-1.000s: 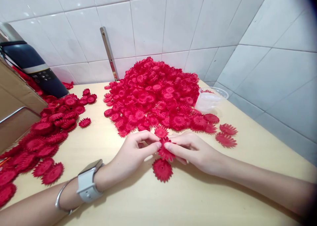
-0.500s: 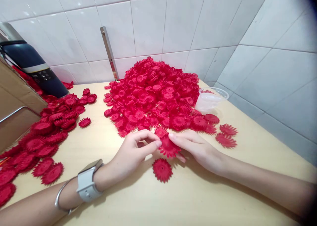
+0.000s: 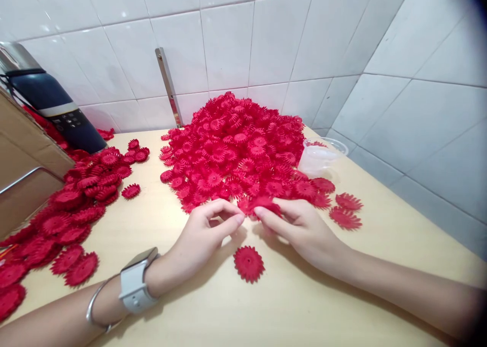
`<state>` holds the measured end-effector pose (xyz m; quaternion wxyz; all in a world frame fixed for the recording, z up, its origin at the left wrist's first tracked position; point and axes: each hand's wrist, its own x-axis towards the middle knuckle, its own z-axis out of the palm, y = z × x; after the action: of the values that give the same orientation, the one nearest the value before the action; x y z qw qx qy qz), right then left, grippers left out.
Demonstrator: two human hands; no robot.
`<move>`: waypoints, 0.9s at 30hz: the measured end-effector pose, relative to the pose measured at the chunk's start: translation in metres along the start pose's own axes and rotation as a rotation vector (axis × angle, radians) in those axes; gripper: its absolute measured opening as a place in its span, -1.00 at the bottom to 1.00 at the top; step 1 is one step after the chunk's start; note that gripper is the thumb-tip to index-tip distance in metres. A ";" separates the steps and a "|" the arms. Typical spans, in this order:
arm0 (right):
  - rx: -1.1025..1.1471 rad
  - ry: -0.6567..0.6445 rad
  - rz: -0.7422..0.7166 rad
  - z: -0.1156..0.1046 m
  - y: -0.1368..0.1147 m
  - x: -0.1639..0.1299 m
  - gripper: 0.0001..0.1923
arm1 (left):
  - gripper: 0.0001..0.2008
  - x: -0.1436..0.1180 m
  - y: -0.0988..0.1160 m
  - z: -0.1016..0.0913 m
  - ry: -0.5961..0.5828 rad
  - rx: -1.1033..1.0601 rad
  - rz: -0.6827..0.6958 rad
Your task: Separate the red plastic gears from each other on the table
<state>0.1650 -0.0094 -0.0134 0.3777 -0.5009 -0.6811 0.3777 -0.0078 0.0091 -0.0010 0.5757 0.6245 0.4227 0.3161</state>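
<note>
My right hand (image 3: 300, 225) pinches a red flower-shaped piece (image 3: 268, 206) with a toothed edge between thumb and fingers, and the piece is slightly blurred. Thumb and forefinger of my left hand (image 3: 213, 225) are pressed together just left of that piece; whatever they hold, if anything, is too small to make out. Below and between both hands, a single red toothed disc (image 3: 248, 264) with a small centre hole lies flat on the table. Directly behind my hands rises a large heap of similar red pieces (image 3: 236, 144).
To the left, more red pieces (image 3: 72, 215) spread beside a cardboard box (image 3: 28, 149) and a dark blue bottle (image 3: 53, 103). A clear plastic cup (image 3: 317, 159) stands right of the heap, near two loose pieces (image 3: 347, 210). Tiled walls (image 3: 228, 37) border the table (image 3: 304, 306).
My right hand has tipped its piece from facing me to nearly edge-on and drawn it slightly up, away from the left fingertips. My left hand has hardly moved.
</note>
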 end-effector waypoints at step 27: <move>-0.036 -0.117 -0.084 0.002 -0.002 -0.003 -0.57 | -0.85 -0.003 0.001 0.001 0.044 -0.014 0.042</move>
<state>0.1625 -0.0129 -0.0127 0.3437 -0.4556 -0.7292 0.3776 -0.0082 0.0057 0.0007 0.5639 0.6222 0.4197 0.3447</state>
